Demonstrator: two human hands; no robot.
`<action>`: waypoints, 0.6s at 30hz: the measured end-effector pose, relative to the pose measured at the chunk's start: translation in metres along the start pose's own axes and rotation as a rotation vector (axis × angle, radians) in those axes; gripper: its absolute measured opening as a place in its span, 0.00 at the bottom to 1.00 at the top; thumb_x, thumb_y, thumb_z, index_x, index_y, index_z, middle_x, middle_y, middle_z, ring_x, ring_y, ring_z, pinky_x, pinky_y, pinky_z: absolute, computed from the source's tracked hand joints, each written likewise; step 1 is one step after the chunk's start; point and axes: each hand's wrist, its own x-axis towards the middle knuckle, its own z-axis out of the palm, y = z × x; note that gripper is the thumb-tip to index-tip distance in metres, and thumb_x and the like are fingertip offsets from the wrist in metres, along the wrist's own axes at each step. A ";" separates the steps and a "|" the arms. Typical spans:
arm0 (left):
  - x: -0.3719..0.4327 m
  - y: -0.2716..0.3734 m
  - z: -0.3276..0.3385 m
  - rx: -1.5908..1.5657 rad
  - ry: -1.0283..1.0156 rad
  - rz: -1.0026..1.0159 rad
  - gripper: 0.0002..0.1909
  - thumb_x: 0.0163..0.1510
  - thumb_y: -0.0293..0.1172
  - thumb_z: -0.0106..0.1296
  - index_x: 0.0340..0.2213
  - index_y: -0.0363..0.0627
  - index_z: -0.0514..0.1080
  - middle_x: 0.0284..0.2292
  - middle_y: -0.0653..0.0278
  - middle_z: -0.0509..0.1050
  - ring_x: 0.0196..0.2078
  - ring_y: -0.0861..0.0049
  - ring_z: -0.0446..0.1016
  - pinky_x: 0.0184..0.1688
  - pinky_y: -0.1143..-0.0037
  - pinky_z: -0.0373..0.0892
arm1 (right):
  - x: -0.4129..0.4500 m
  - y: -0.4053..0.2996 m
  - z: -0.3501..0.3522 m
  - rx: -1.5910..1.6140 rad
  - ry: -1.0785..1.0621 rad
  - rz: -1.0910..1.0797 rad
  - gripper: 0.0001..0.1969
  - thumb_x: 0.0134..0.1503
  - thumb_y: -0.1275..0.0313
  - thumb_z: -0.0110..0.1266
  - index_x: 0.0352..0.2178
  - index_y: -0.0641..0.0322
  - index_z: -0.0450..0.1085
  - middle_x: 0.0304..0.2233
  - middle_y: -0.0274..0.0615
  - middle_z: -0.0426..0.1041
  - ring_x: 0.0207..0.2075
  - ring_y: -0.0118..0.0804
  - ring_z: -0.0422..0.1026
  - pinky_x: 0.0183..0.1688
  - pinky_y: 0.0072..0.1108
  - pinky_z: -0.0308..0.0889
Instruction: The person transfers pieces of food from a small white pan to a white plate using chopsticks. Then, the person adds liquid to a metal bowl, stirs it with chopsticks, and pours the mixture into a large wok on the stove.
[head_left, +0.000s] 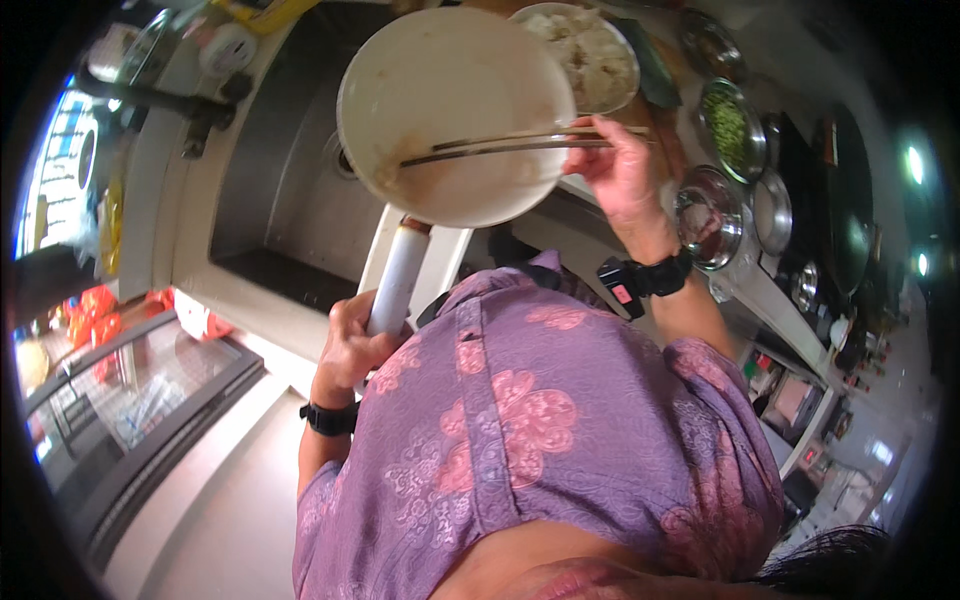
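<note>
My left hand grips the pale handle of a wide cream-coloured pan. The pan is held up over the right edge of the sink, tilted so its inside faces me. Brownish residue clings to its lower inner wall. In my right hand is a pair of chopsticks, their tips over the pan's stained part; whether they touch it I cannot tell. Partly behind the pan's right rim stands a bowl of white food pieces with brown spots.
A stainless steel sink lies under the pan, with a dark faucet at left. Along the right counter stand metal bowls, one with chopped green vegetable, another with raw-looking meat. A dark wok sits farther right.
</note>
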 end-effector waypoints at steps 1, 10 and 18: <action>-0.001 0.000 0.001 -0.015 0.020 -0.004 0.12 0.32 0.28 0.49 0.22 0.32 0.69 0.18 0.65 0.70 0.21 0.82 0.67 0.25 0.81 0.63 | 0.001 0.001 0.001 0.022 -0.024 0.003 0.13 0.53 0.67 0.45 0.30 0.69 0.68 0.23 0.45 0.72 0.21 0.36 0.72 0.28 0.27 0.70; -0.001 -0.013 -0.002 -0.152 0.034 -0.048 0.13 0.32 0.27 0.52 0.24 0.32 0.68 0.19 0.62 0.72 0.20 0.82 0.69 0.25 0.82 0.65 | -0.016 -0.058 0.008 0.003 0.070 -0.229 0.12 0.53 0.67 0.45 0.29 0.69 0.68 0.20 0.44 0.72 0.22 0.36 0.71 0.30 0.30 0.70; -0.006 -0.014 -0.005 -0.241 0.074 -0.043 0.12 0.30 0.27 0.50 0.22 0.34 0.66 0.17 0.61 0.70 0.17 0.80 0.68 0.21 0.82 0.64 | 0.007 -0.116 -0.011 -0.060 0.144 -0.500 0.11 0.53 0.69 0.45 0.28 0.67 0.69 0.21 0.44 0.71 0.24 0.37 0.71 0.32 0.32 0.70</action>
